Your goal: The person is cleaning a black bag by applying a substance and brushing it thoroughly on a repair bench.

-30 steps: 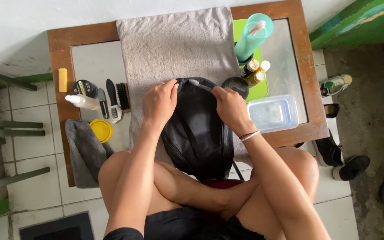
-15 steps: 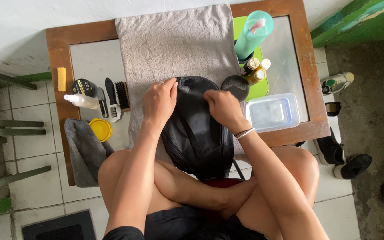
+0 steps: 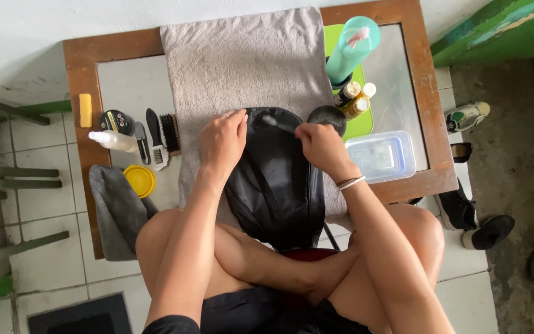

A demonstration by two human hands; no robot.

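Note:
A black bag (image 3: 276, 185) lies on a grey towel (image 3: 248, 68) at the near edge of a low wooden table (image 3: 81, 74), hanging toward my lap. My left hand (image 3: 222, 141) rests on the bag's top left edge and holds it down. My right hand (image 3: 321, 148) is closed on a small brush (image 3: 277, 124) whose head touches the top of the bag. A bracelet sits on my right wrist.
Left of the towel lie a yellow block (image 3: 85, 101), a round tin (image 3: 117, 120), a white spray bottle (image 3: 114, 141), brushes (image 3: 162, 136), a yellow lid (image 3: 139, 180) and a grey cloth (image 3: 115, 213). On the right stand a teal bottle (image 3: 350, 46), small bottles (image 3: 353, 99) and a clear tub (image 3: 381, 156). Shoes (image 3: 471, 210) lie on the floor.
My right hand has moved left along the bag's top edge with the brush. My left hand stays in place on the bag.

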